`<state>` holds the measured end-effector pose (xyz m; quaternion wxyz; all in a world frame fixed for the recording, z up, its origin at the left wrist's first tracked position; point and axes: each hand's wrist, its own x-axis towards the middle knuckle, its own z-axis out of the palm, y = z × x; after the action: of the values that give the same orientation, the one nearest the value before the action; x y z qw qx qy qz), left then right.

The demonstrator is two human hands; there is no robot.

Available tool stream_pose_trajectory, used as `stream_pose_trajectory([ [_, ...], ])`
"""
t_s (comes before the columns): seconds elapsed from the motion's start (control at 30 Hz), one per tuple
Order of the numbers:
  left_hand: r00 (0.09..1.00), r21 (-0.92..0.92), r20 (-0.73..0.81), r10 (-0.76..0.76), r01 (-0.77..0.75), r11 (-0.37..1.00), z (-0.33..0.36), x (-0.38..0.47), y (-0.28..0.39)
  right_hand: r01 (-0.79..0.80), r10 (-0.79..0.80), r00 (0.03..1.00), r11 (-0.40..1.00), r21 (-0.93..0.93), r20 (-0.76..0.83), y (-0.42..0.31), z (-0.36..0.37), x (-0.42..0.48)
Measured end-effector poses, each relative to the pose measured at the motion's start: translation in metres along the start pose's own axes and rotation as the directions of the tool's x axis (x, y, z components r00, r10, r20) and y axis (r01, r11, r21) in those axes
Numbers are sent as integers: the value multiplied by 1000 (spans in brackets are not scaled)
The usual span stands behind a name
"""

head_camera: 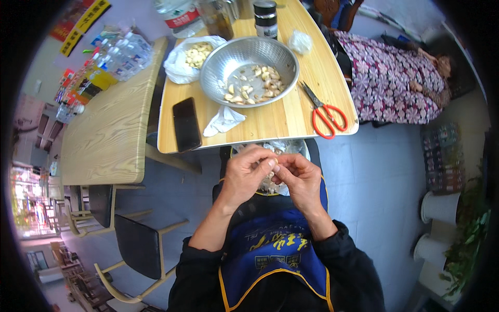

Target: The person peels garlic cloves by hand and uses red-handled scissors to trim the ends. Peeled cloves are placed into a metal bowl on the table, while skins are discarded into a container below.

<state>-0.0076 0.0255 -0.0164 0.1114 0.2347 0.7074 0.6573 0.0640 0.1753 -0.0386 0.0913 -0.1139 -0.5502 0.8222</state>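
Note:
My left hand (248, 174) and my right hand (298, 177) meet over my lap, just below the table's front edge. Their fingertips pinch a small garlic clove (276, 160) between them, mostly covered by the fingers. Beneath them lies a plastic bag (300, 147) with garlic skins, partly hidden by the hands. On the table, a hammered metal bowl (222, 58) holds loose garlic cloves (273, 80). A white plastic bag (177, 70) of peeled cloves (198, 54) stands left of the bowl.
Red-handled scissors (325, 111), a black phone (187, 124) and a crumpled tissue (224, 120) lie near the front edge of the table (288, 126). A dark-lidded jar (265, 19) stands behind the bowl. A person in a floral garment (386, 82) is at the right; chairs (138, 247) stand left.

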Motion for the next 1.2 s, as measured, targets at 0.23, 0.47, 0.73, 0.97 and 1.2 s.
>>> stream_pose_trajectory([
  [0.23, 984, -204, -35, -177, 167, 965, 15, -26, -53, -42, 39, 999, 977, -208, -20, 38, -20, -13],
  [0.47, 955, -232, -110, -277, 247, 941, -3, -41, -57, 264, -312, 950, 836, -481, -20, 32, -21, -17],
  [0.73, 983, -15, -182, -38, 36, 999, -1, -32, -62, 389, -736, 585, -115, -914, 341, -25, -92, 92],
  [0.97, 977, 28, -211, -19, 26, 999, -4, -22, -69, 205, -452, 802, -405, -891, 390, -27, -119, 154],
  [1.2, 974, 76, -224, 15, 2, 997, -12, -23, -67, 150, -449, 838, -357, -922, 310, -32, -133, 159],
])
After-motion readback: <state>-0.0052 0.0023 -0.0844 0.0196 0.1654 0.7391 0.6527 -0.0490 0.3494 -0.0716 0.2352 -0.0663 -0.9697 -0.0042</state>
